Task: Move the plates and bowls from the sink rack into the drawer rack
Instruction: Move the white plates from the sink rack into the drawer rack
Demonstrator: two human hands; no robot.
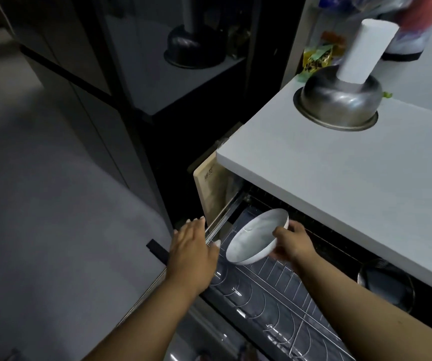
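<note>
A white bowl [255,235] is tilted on its side over the far left end of the wire drawer rack [282,290], its lower rim at the wires. My right hand [294,241] grips the bowl by its right rim, thumb on the inside. Fingers straight, my left hand [192,246] is stretched out over the rack's left edge just left of the bowl and holds nothing. The drawer is pulled out from under the counter. The sink rack is out of view.
The white counter [340,183] overhangs the back of the drawer. On it sits an upturned steel bowl [340,102] with a white roll [366,53] on top. A wooden cutting board [211,194] stands at the drawer's left end. Steel pans [386,285] lie at the right.
</note>
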